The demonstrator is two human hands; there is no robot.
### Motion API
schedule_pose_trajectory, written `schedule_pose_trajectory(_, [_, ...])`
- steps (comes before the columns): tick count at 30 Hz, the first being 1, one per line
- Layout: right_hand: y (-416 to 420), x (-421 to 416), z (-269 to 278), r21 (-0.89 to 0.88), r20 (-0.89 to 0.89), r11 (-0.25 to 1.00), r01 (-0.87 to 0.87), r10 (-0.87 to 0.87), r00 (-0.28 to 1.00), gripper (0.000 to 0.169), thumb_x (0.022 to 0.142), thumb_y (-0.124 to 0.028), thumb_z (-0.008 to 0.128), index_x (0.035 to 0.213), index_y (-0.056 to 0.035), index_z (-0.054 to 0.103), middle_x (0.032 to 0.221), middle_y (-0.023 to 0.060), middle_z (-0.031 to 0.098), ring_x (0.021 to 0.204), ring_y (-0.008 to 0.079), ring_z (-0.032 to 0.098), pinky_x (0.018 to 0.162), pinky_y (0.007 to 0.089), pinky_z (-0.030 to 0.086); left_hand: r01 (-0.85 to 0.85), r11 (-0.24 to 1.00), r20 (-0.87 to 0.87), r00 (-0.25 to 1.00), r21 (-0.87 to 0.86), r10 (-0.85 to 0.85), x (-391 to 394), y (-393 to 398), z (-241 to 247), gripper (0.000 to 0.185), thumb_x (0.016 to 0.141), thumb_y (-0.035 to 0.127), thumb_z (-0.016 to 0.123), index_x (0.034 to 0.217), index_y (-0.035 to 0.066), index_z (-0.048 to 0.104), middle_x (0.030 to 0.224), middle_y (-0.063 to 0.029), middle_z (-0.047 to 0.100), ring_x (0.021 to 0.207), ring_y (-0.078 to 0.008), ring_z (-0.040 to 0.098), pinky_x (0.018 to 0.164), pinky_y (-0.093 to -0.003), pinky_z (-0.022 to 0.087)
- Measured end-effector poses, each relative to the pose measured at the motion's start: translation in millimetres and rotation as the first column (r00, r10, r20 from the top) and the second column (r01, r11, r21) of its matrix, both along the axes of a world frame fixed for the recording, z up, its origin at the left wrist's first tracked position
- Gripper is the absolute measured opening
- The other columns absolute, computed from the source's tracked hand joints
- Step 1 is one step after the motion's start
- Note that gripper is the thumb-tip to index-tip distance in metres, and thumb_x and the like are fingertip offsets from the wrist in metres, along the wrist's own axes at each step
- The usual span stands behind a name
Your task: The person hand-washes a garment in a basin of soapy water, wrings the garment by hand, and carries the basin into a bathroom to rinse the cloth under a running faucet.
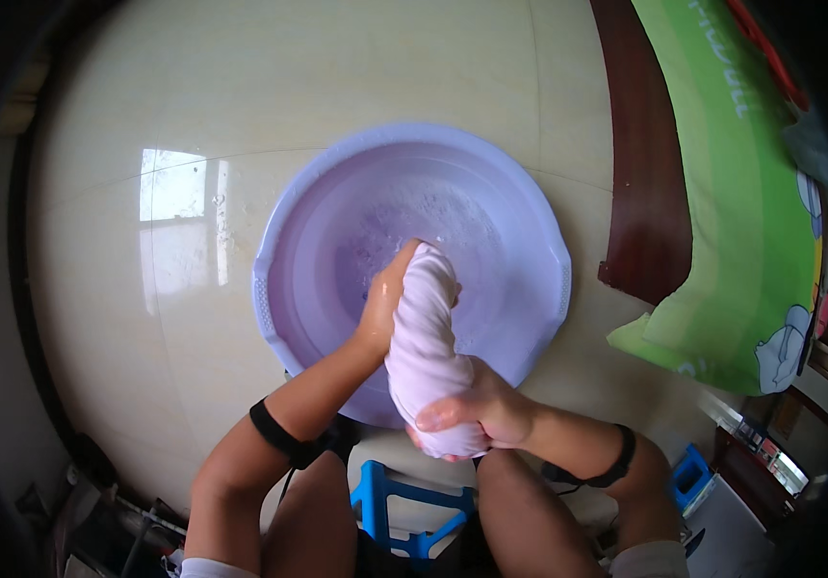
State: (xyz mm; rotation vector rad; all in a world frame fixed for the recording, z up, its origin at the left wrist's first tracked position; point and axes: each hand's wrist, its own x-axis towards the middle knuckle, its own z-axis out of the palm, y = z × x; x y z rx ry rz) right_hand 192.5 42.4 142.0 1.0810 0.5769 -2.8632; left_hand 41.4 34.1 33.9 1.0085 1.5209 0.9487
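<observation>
A pale pink-white cloth (425, 332), twisted into a thick roll, is held over a lavender plastic basin (529, 289). My left hand (386, 292) grips its far end from the left side; most of those fingers are hidden behind the cloth. Around the near end, close to my knees, my right hand (468, 419) is closed with the thumb across the top. Water with some suds (414, 217) lies in the bottom of the basin. Both forearms wear black bands.
The basin stands on a glossy tiled floor (204, 347). A blue plastic stool (414, 498) is between my legs. To the right are a dark red wooden board (649, 217) and a green printed sheet (739, 238). Another blue plastic item (690, 477) is at lower right.
</observation>
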Motion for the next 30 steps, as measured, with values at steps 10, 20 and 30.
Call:
schedule_pose_trajectory(10, [60, 88, 27, 0.537, 0.708, -0.353, -0.766, -0.305, 0.637, 0.047, 0.066, -0.022, 0.083, 0.103, -0.0078, 0.058, 0.098, 0.0133, 0.063, 0.083, 0.0362, 0.066, 0.066, 0.045, 0.054, 0.106, 0.968, 0.724, 0.683, -0.227, 0.095, -60, -14, 28, 0.034, 0.099, 0.027, 0.063, 0.121, 0.005, 0.048, 0.111, -0.006, 0.059, 0.099, -0.0184, 0.062, 0.089, -0.0341, 0.05])
schedule_pose_trajectory(20, [121, 65, 5, 0.499, 0.149, -0.743, -0.447, -0.434, 0.888, 0.053, 0.061, -0.005, 0.085, 0.108, -0.0027, 0.06, 0.096, 0.0118, 0.062, 0.082, 0.0309, 0.065, 0.068, 0.0377, 0.055, 0.276, 0.859, 0.889, 0.288, -0.432, 0.355, -49, -46, -17, 0.051, 0.101, 0.025, 0.054, 0.14, -0.006, 0.043, 0.119, -0.0197, 0.061, 0.103, -0.028, 0.064, 0.09, -0.0417, 0.056])
schedule_pose_trajectory(30, [144, 54, -14, 0.542, -0.084, -0.823, -0.171, -0.256, 0.963, 0.061, 0.071, -0.016, 0.089, 0.119, 0.0017, 0.054, 0.107, 0.0222, 0.065, 0.094, 0.0348, 0.066, 0.08, 0.0394, 0.056, 0.492, 0.843, 0.966, -0.017, -0.218, 0.259, -28, -32, 12, 0.061, 0.094, 0.029, 0.061, 0.138, -0.008, 0.043, 0.113, -0.0195, 0.061, 0.095, -0.0299, 0.065, 0.085, -0.0475, 0.058])
